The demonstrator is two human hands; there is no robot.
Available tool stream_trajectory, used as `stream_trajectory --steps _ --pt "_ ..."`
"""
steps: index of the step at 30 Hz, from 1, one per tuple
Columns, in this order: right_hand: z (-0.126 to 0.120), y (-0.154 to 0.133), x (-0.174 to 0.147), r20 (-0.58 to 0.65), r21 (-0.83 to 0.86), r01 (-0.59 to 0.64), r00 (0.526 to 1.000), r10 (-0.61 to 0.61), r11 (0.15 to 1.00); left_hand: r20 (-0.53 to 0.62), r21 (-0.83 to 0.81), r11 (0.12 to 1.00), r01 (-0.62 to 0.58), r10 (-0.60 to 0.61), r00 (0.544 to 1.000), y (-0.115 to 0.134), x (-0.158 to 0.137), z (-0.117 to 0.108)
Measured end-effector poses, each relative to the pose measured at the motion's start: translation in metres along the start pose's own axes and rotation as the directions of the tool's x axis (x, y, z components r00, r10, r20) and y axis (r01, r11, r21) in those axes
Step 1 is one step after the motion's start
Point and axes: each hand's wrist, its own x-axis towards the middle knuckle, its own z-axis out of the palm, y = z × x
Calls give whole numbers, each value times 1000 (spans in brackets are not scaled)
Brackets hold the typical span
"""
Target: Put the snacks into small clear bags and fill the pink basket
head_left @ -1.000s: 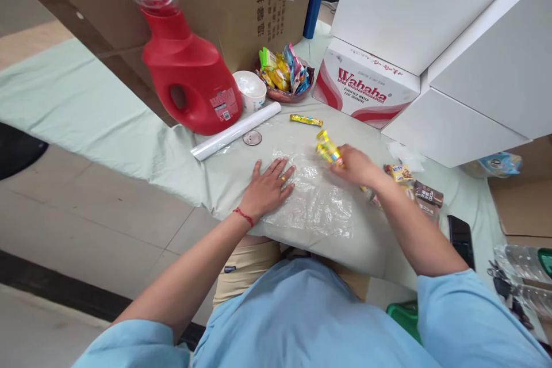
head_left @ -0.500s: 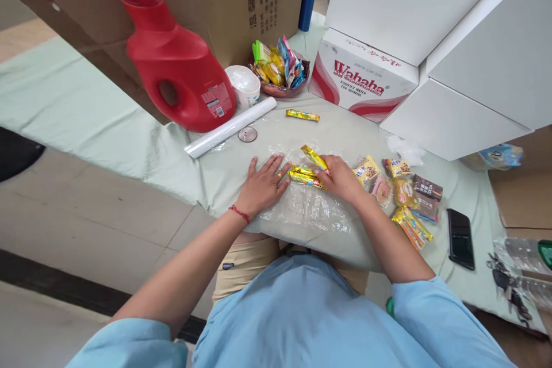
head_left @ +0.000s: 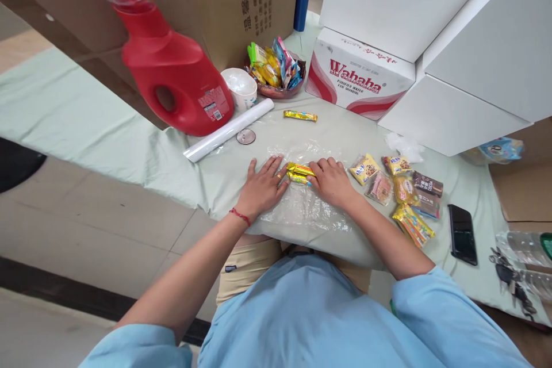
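Small yellow snack stick packets (head_left: 300, 171) lie side by side on a spread clear plastic sheet (head_left: 308, 211). My left hand (head_left: 263, 184) rests flat with its fingers spread, its thumb and index finger against the packets' left end. Over their right end my right hand (head_left: 331, 181) is closed, fingers curled and thumb beside the packets. Its fingers cover that end, so how many packets it grips is hidden. Farther back lies a single yellow snack stick (head_left: 300, 116), touched by neither hand.
At the left stand a red jug (head_left: 181, 80), a roll of plastic film (head_left: 228, 129), a paper cup (head_left: 241, 89) and a snack bowl (head_left: 280, 92). Other packaged snacks (head_left: 405, 190), a phone (head_left: 462, 234) and keys (head_left: 511, 282) lie right. A Wahaha box (head_left: 360, 77) is behind.
My right hand has lowered the tilted stick onto the others and lined it up with them. My left hand stays in place. The view has shifted slightly.
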Motion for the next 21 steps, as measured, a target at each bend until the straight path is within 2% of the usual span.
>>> stream_trajectory --steps 5,11,21 --pt "2 -9 -1 -63 48 15 998 -11 999 -8 -19 1000 -2 2 1000 -1 0 2" --pt "10 -18 4 9 27 48 999 -49 998 -24 -21 1000 -3 2 1000 0 -1 2" --pt "5 -17 4 9 44 75 997 -75 996 -24 -43 999 1 -2 1000 -1 -1 3"
